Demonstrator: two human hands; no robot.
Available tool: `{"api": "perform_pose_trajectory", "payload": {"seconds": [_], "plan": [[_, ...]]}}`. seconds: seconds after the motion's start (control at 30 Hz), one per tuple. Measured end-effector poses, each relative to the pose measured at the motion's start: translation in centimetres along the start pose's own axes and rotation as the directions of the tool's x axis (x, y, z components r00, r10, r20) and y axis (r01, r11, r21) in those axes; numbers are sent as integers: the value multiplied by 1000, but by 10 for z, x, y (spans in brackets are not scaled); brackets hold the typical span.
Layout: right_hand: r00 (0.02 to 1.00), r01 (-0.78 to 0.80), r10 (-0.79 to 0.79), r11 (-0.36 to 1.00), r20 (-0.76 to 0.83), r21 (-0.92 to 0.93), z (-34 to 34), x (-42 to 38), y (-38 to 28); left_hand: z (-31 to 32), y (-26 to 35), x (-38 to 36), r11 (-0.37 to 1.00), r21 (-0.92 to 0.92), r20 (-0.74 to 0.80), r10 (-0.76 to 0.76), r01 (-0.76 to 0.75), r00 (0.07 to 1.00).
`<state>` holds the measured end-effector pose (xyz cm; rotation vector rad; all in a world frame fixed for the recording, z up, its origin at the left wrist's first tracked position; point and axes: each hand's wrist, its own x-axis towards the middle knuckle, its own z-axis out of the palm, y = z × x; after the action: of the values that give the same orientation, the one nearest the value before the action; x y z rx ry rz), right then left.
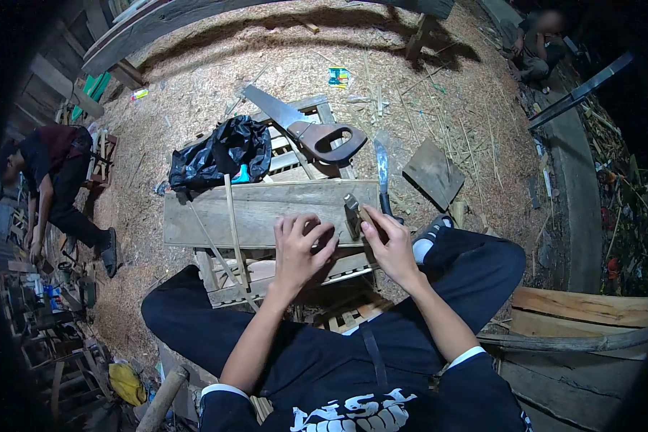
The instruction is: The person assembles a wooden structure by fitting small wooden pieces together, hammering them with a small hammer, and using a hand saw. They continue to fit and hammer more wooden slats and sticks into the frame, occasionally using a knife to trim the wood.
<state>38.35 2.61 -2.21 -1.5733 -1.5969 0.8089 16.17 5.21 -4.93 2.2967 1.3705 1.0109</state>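
My right hand (392, 250) is wrapped round the short wooden handle of a hammer (351, 204), its metal head over the right end of a wooden board (255, 205). To its left, my left hand (300, 248) hovers over the board's front edge, fingers curled but apart, with nothing plainly seen in them. The board lies across a slatted wooden crate (227, 294). Two thin wood strips (233, 227) lean over the board's left half. Behind it rest a hand saw (309, 131) and a crumpled black plastic bag (227, 155). A knife (382, 173) lies beside the board's right end.
A square wood piece (434, 173) lies right of the knife on the shaving-covered ground. At the left a person (57, 173) bends over; another person (538, 47) sits at the far right. A long wooden bench (216, 25) spans the back. Planks (583, 317) lie at my right.
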Motion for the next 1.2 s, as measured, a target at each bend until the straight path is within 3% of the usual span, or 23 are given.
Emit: {"api": "perform_pose_trajectory", "payload": {"seconds": [0.33, 0.43, 0.53, 0.6, 0.63, 0.67, 0.77, 0.8, 0.87, 1.07, 1.17, 1.2], "plan": [[993, 94, -93, 995, -76, 18, 6, 1, 5, 3, -4, 3, 991, 3, 71, 134, -134, 988], [999, 43, -42, 997, 12, -65, -4, -5, 3, -2, -12, 3, 995, -71, 37, 76, -73, 996], [992, 116, -109, 985, 59, -127, -8, -21, -9, -13, -19, 1, 1000, -18, 22, -13, 14, 1000], [974, 98, -39, 961, 222, -260, -14, -27, -19, -13, -23, -1, 1000, -18, 37, -23, 24, 999], [977, 174, -134, 951, 165, -257, -13, -27, -20, -9, -25, -2, 1000, -25, 22, -19, 19, 1000], [977, 175, -134, 949, 168, -261, -14, -27, -24, -6, -28, -4, 999, -30, 9, -15, 15, 1000], [950, 234, -262, 957, -169, -169, -13, -30, -46, -8, -28, -3, 997, -78, 0, -15, 15, 1000], [950, 232, -261, 958, -171, -171, -9, -34, -40, -8, -29, -3, 997, -80, 2, -13, 13, 1000], [985, 75, -12, 928, 174, -365, 3, -43, -21, -6, -33, -2, 996, -90, 13, 12, -10, 1000], [994, 65, -34, 944, 100, -323, -4, -35, -31, -6, -32, -1, 996, -87, -16, 15, -16, 1000], [991, 136, -131, 956, 37, -259, -9, -32, -45, -5, -33, -3, 996, -92, -17, 12, -14, 1000], [970, 208, -232, 948, -75, -242, -5, -32, -45, -5, -34, -2, 995, -91, -17, 27, -29, 999]]}}
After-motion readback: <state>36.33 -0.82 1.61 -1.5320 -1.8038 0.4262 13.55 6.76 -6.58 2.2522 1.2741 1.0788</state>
